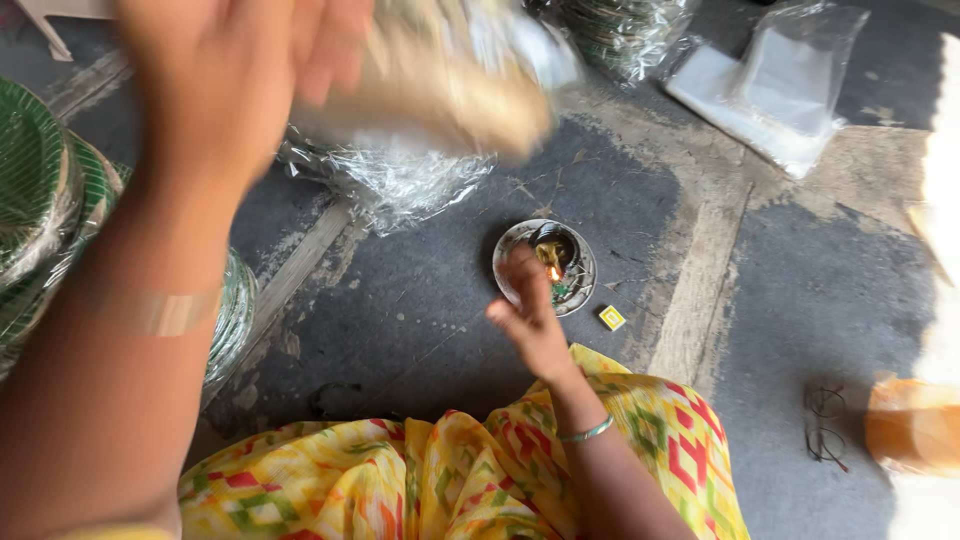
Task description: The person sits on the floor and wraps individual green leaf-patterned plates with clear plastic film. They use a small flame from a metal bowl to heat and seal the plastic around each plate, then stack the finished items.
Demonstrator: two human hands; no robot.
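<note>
clear, crinkly plastic wraps a tan, blurred bundle (450, 75) that looks like a stack of paper plates, held up high at the far left of the scene. it is judged light, fairly stiff through the stack, and slippery where the film is loose, so a grip on the edge of the stack seems safer than on the film alone. the left hand (235, 70), raised close to the camera and blurred, has its fingers curled onto the bundle's left end, gripping it. the right hand (530, 315) hangs lower, near the middle, over a small round metal dish (580, 280) with a tiny flame; its fingers are loosely bent, partly open, and whether it pinches anything cannot be told. a small yellow box (611, 318) lies just right of the dish on the grey stone floor (800, 300). stacks of green patterned plates (35, 190) sit at the left, clear plastic bags (780, 90) far right, and dark-rimmed spectacles (825, 428) near right. a yellow and red patterned cloth (450, 480) covers the lap.
</note>
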